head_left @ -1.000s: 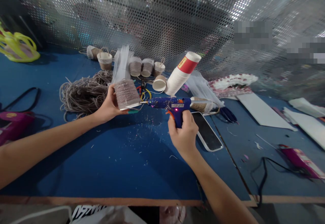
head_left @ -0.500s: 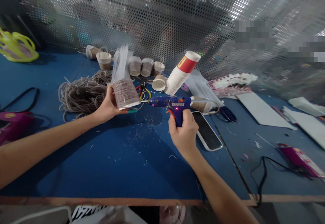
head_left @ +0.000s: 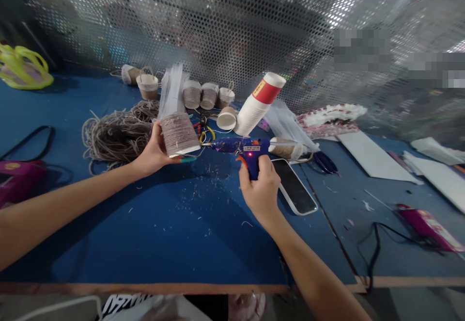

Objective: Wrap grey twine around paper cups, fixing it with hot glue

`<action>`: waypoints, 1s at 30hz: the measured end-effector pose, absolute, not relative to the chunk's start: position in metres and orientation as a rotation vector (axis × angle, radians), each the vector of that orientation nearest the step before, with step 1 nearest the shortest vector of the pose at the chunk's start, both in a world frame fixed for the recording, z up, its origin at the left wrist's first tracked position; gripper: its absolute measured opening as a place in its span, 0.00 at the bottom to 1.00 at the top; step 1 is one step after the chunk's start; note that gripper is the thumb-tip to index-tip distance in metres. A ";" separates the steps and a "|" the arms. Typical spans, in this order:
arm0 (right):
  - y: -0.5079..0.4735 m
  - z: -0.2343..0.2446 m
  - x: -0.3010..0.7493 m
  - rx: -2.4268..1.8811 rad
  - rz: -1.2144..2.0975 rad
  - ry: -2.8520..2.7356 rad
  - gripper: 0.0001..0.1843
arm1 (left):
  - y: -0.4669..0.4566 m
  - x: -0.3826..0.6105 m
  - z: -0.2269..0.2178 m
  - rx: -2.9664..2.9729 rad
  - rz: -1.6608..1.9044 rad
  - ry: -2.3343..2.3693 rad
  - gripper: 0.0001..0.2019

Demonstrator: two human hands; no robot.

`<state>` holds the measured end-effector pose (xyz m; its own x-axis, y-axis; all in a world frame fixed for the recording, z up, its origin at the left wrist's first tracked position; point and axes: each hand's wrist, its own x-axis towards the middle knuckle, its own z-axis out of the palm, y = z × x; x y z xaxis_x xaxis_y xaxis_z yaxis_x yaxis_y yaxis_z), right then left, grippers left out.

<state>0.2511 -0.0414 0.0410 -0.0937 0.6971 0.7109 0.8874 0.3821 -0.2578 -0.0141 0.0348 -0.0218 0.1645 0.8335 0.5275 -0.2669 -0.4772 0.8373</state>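
Where the worktop [head_left: 163, 248] begins at the far left, a yellow looped basket [head_left: 27, 76] stands toward the back, with a purple tool [head_left: 20, 180] and a black cord nearer the front. Next comes a loose heap of grey-brown yarn [head_left: 116, 136], and behind it two small wrapped cups [head_left: 148, 87], one upright with a handle, the other lying on its side. Just right of the heap, the left hand [head_left: 155, 152] is clamped on a larger cup [head_left: 179, 134] wound with similar yarn, tilted, its white edge facing down. White netting [head_left: 172, 90] lies behind that cup, and three more small cups [head_left: 209, 96] stand beside the netting. Further right, a leaning stack of paper cups [head_left: 250, 112] rises behind a blue glue gun [head_left: 232, 145], which the right hand [head_left: 260, 185] grips by its handle. The hands are apart; the gun's tip meets the held cup's lower right edge, though whether it touches cannot be told. A red light glows on the gun. Near the right hand lies a phone [head_left: 296, 187]; beyond it, white boards [head_left: 378, 156] lie toward the back, and another purple tool [head_left: 428, 226] sits at the far right.
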 end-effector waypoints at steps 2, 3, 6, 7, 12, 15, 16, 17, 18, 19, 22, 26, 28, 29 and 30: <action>-0.042 0.041 0.251 -1.360 -0.305 -1.850 0.05 | 0.035 -0.015 -0.022 1.518 1.483 0.569 0.42; -0.042 0.041 0.251 -1.349 -0.309 -1.851 0.05 | 0.036 -0.015 -0.022 1.525 1.483 0.567 0.42; -0.042 0.042 0.251 -1.323 -0.323 -1.850 0.05 | 0.036 -0.015 -0.023 1.542 1.488 0.569 0.42; -0.043 0.042 0.251 -1.322 -0.326 -1.850 0.05 | 0.036 -0.015 -0.023 1.547 1.490 0.573 0.42; -0.045 0.042 0.249 -1.309 -0.328 -1.845 0.05 | 0.036 -0.016 -0.024 1.563 1.473 0.593 0.42; -0.046 0.043 0.247 -1.285 -0.332 -1.841 0.05 | 0.036 -0.016 -0.023 1.562 1.474 0.607 0.42; -0.046 0.043 0.247 -1.281 -0.328 -1.839 0.05 | 0.036 -0.015 -0.022 1.562 1.476 0.610 0.42; -0.046 0.043 0.246 -1.278 -0.322 -1.840 0.05 | 0.036 -0.015 -0.022 1.563 1.478 0.610 0.42; -0.046 0.043 0.246 -1.272 -0.316 -1.841 0.05 | 0.036 -0.015 -0.021 1.564 1.480 0.610 0.42; -0.046 0.043 0.245 -1.264 -0.307 -1.842 0.05 | 0.036 -0.014 -0.021 1.564 1.482 0.609 0.42; -0.048 0.044 0.244 -1.269 -0.261 -1.810 0.05 | 0.036 -0.014 -0.019 1.554 1.484 0.613 0.42; -0.050 0.048 0.242 -1.396 -0.137 -1.692 0.08 | 0.034 -0.013 -0.017 1.523 1.480 0.603 0.41; -0.048 0.050 0.244 -1.467 -0.063 -1.639 0.12 | 0.033 -0.012 -0.016 1.517 1.485 0.611 0.41; -0.045 0.051 0.246 -1.508 -0.023 -1.619 0.14 | 0.033 -0.012 -0.016 1.518 1.485 0.614 0.42; -0.042 0.051 0.249 -1.558 0.012 -1.604 0.16 | 0.033 -0.012 -0.017 1.522 1.482 0.614 0.42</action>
<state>0.2488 -0.0422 0.0506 0.1679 0.8126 0.5581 0.8043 0.2145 -0.5542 -0.0116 0.0330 -0.0166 0.1594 0.8427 0.5143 -0.2325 -0.4742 0.8491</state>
